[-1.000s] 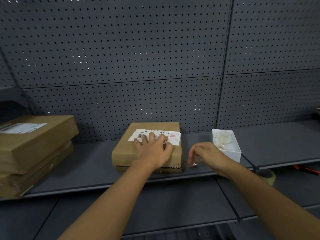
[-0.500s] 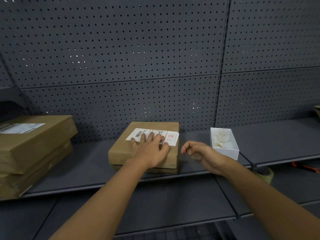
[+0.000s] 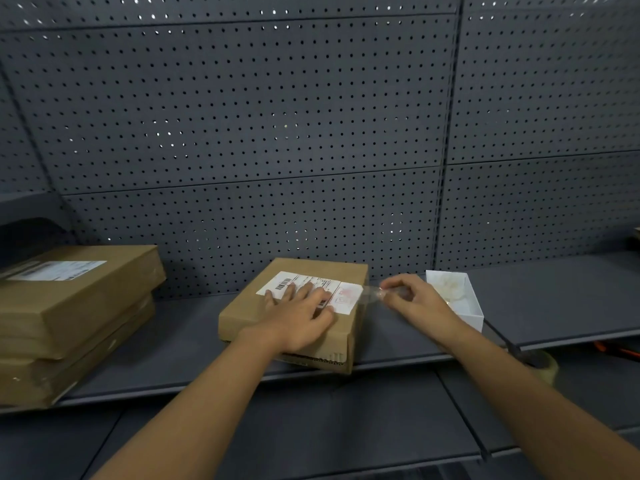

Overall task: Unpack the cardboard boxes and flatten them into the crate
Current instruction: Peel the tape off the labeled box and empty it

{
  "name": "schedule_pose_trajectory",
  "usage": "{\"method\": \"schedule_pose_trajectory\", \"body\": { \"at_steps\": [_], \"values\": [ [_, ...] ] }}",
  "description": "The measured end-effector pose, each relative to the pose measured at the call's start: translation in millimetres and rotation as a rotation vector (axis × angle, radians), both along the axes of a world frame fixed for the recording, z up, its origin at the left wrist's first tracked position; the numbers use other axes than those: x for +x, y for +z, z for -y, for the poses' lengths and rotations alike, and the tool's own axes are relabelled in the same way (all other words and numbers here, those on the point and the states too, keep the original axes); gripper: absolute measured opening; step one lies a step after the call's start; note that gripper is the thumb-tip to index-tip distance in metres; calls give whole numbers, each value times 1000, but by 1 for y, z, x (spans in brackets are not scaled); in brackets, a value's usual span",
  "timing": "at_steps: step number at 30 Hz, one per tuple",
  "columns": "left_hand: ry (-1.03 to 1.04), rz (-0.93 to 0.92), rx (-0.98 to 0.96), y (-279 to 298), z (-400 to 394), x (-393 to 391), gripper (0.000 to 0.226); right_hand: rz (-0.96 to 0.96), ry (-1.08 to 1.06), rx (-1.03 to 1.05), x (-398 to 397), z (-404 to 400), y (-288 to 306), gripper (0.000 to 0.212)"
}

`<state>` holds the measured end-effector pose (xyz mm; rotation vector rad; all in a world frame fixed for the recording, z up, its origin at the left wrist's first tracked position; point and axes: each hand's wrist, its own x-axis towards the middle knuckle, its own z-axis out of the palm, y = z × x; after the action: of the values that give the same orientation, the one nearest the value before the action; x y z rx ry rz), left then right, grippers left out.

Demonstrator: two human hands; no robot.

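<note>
A small brown cardboard box point(image 3: 249, 311) with a white shipping label point(image 3: 341, 294) lies on the grey shelf point(image 3: 187, 336). My left hand point(image 3: 298, 313) presses flat on its top, fingers spread over the label. My right hand point(image 3: 414, 296) is just right of the box and pinches a strip of clear tape point(image 3: 370, 294) that stretches from the box's right edge. The box's near right corner overhangs the shelf's front lip.
Two larger brown boxes point(image 3: 69, 313) are stacked at the left of the shelf. A small open white box point(image 3: 460, 299) with pale contents stands right of my right hand. A tape roll point(image 3: 543, 363) and an orange tool point(image 3: 616, 351) lie lower right. Perforated panels back the shelf.
My right hand rose from the shelf's front edge to the box's right side and now pulls a clear tape strip from it. My left hand stayed flat on the box.
</note>
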<state>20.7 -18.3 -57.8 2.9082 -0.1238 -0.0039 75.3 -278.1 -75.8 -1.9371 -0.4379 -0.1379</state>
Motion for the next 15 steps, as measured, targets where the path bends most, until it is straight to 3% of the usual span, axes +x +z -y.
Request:
{"method": "schedule_pose_trajectory", "body": {
  "at_steps": [3,5,9,13,15],
  "values": [
    [-19,30,-71,4,-2,-1,49,7,-57,84,-8,-9,6,31],
    [-37,141,-223,5,4,-3,51,-1,-5,168,-14,-15,11,37],
    [-186,214,-897,12,34,-11,65,0,34,296,-19,-34,18,26],
    [-251,400,-839,17,42,-4,37,-45,104,356,-22,-42,22,22],
    [-274,408,-837,16,37,-2,30,-95,140,417,-23,-41,24,20]
  ]
}}
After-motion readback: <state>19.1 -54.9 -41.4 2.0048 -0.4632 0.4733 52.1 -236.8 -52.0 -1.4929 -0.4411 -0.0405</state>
